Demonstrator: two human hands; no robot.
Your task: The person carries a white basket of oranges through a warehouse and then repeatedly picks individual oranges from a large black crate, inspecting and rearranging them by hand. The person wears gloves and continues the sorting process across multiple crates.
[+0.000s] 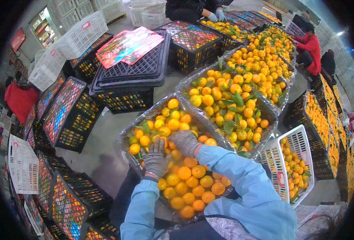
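My left hand (pixel 154 160), in a grey knit glove, lies on small orange citrus fruit with its fingers stretched out. Close by, my right hand (pixel 185 142), gloved alike, reaches down among the same fruit; its fingertips are hidden, so a grip cannot be made out. Both are over a plastic-lined bin (pixel 126 135) directly before me. Looser fruit with some green leaves fills its far part. Nearer my body, larger-looking mandarins (pixel 192 182) sit closely side by side. Beyond stands another lined bin of leafy mandarins (pixel 237 90).
A white plastic basket (pixel 303 162) of mandarins tilts at my right. Black lidded crates (pixel 120 100) stand ahead left, with printed sheets (pixel 129 45) on top. More filled crates (pixel 75 120) line the left, others (pixel 311 126) the right. Other people (pixel 310 45) work farther off.
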